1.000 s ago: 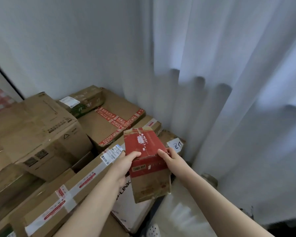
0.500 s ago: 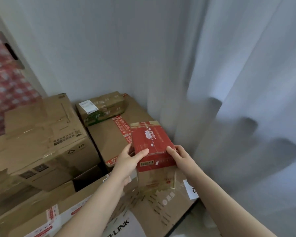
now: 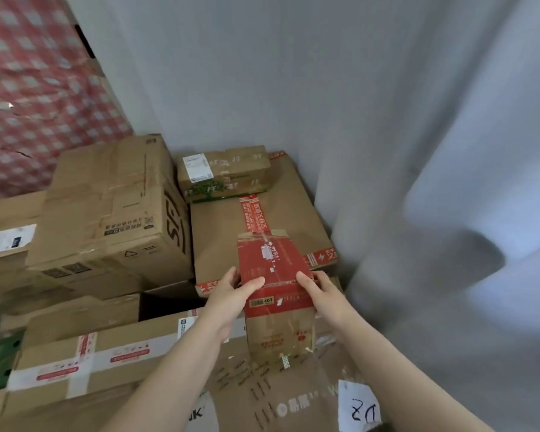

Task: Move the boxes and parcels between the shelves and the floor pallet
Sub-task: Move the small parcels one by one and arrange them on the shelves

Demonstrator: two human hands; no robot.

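Pale curtain [image 3: 449,182] fills your right and a red checked cloth [image 3: 38,88] your upper left, so the cartons are packed into the corner between them. Biggest of the stack is the SF-marked carton [image 3: 106,219]. Beside it lies the wide flat box [image 3: 272,219] crossed with red tape, and a small labelled box [image 3: 228,176] sits on its far end. Nearer you, a long taped box [image 3: 91,360] lies to the left, with a printed carton [image 3: 293,400] under your forearms.

Now the one that matters: the red-topped parcel [image 3: 275,282] is up in both your hands, tilted, with its far end over the flat box's near edge. I can't tell whether its bottom touches the printed carton.

Your left hand [image 3: 231,294] clamps the left side and your right hand [image 3: 321,294] clamps the right. Each thumb is laid over the red top, with the fingers tucked round the sides. That opposed grip is what steadies a tall, narrow parcel. The bare patch on the flat box looks the likeliest landing spot.
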